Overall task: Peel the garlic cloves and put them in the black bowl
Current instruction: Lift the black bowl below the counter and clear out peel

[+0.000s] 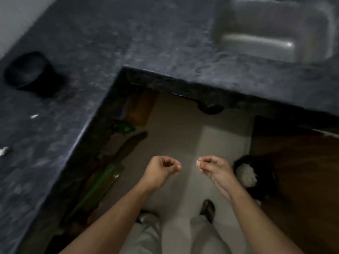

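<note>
The black bowl (pixel 30 74) stands on the dark stone counter (pixel 110 43) at the far left. My right hand (pixel 215 170) is held over the floor and pinches a small pale garlic clove (pixel 198 163) between thumb and fingertips. My left hand (pixel 161 170) hovers a short way to its left, fingers curled with thumb against forefinger; whether it holds a scrap of peel I cannot tell. Small white bits, a scrap (pixel 34 116) and another piece (pixel 4 150), lie on the counter below the bowl. The picture is blurred.
A steel sink (pixel 275 30) is set in the counter at the top right. The counter forms an L around me. Below are the tiled floor (pixel 183 125), green bottles (pixel 99 184) under the counter edge, a dark bin with white contents (pixel 246 176) and a wooden door (pixel 302 171).
</note>
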